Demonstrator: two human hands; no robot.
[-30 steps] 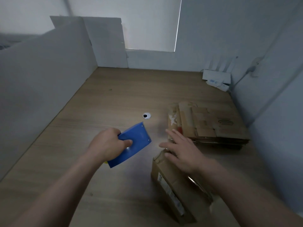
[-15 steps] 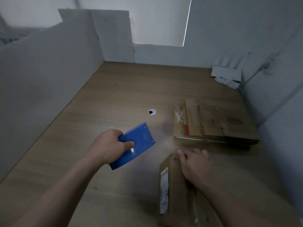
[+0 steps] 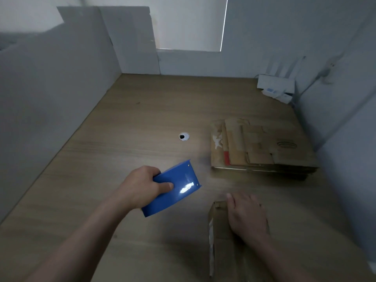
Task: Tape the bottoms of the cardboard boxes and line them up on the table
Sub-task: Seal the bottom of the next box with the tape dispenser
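Note:
My left hand [image 3: 142, 185] grips a blue tape dispenser [image 3: 177, 189] above the middle of the wooden table [image 3: 132, 129]. My right hand [image 3: 247, 215] lies on top of a cardboard box [image 3: 220, 241] at the near right, fingers over its far top edge. A white label runs down the box's left side. A stack of flattened cardboard boxes [image 3: 262, 147] lies farther back on the right. No tape roll shows under the dispenser's cover.
A round cable hole [image 3: 184, 136] sits in the table's middle. A white router [image 3: 275, 86] with antennas stands in the far right corner. White partition walls [image 3: 50, 98] close the table on the left, back and right.
My right hand went from open above the box to resting on its top, and the box turned so its long side points toward me. The left hand with the dispenser barely moved.

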